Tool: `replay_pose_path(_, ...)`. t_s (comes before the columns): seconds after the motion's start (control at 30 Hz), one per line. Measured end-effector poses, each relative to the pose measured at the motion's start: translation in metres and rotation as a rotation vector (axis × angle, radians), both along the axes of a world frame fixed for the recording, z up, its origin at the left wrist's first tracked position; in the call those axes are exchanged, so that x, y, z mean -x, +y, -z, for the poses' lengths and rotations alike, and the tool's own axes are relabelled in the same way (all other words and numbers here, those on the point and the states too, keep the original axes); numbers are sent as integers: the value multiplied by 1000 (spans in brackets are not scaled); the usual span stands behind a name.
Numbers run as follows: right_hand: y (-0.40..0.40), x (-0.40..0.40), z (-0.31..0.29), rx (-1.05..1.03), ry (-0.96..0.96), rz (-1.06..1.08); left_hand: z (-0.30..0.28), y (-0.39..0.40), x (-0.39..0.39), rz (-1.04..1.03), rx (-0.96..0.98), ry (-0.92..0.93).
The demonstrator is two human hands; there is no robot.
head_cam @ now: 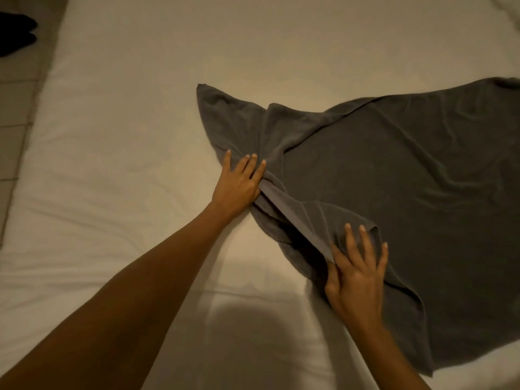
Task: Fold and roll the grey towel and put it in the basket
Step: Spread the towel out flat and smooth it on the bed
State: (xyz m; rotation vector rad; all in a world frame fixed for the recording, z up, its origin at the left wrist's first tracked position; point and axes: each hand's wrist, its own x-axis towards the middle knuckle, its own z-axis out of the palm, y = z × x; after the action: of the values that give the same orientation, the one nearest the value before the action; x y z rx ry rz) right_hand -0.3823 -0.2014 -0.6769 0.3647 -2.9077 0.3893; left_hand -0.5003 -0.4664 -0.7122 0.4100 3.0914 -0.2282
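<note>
Head view. The grey towel (394,192) is lying spread, but not flat, on the white sheet of a bed (112,178), occupying the right half of the view and running past the right edge. The task is standing at an early stage: no clean fold is appearing, no roll is forming, and the basket is not showing in this view, so the folding, the rolling and the placing are all judged as remaining. The left hand (239,184) is lying on the near left margin of the cloth with fingers extended; whether its thumb is pinching the hem beneath cannot be told. The right hand (357,274) is pressing on the near edge with fingers straight and spread, gripping nothing visibly. Between the two hands a smooth hem band (292,220) is running taut, suggesting that the edge is being straightened or turned over. The cloth is looking soft, dark and matte, with shallow creases crossing its middle. One corner (205,91) is pointing away at the far left, and a rumpled flap is overlapping beside it. A dark object (17,32) is sitting on the tiled floor (14,108) at upper left
</note>
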Motion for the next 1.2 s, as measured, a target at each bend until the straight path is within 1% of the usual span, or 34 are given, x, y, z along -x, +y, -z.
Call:
replay_pose_path(0.1,-10,-1,-8,11,27,-1,-6,0,13,16,53,41)
replay_pose_path(0.17,-14,6,-12,12,55,43,-12,-2,24,-51,44,50)
replay_pose_path(0.23,-11,14,-12,-19,68,116,-18,-8,33,-121,26,17)
replay_pose_path(0.37,9,25,-6,-86,45,217,-26,-40,36,-233,8,2)
replay_pose_path(0.47,26,27,0,-110,31,257,-33,-65,40,-308,28,-22)
replay_pose_path(0.57,36,28,3,-91,28,320,-40,-87,48,-343,64,-30)
replay_pose_path(0.63,40,25,7,-72,22,309,-44,-103,51,-429,51,-17)
replay_pose_path(0.7,40,19,11,-27,-1,249,-44,-119,51,-487,13,-36)
replay_pose_path(0.77,39,8,15,5,-51,181,-40,-122,46,-424,40,-84)
replay_pose_path(0.87,29,-15,20,-13,-109,114,-35,-117,36,-271,96,-116)
replay_pose_path(1.03,1,-80,27,-29,-132,-56,-28,-116,4,-97,208,-185)
replay_pose_path(1.1,-11,-105,27,-48,-149,-57,-26,-115,-17,-81,249,-210)
replay_pose_path(1.2,-24,-125,23,-52,-181,-2,-25,-114,-42,-145,252,-179)
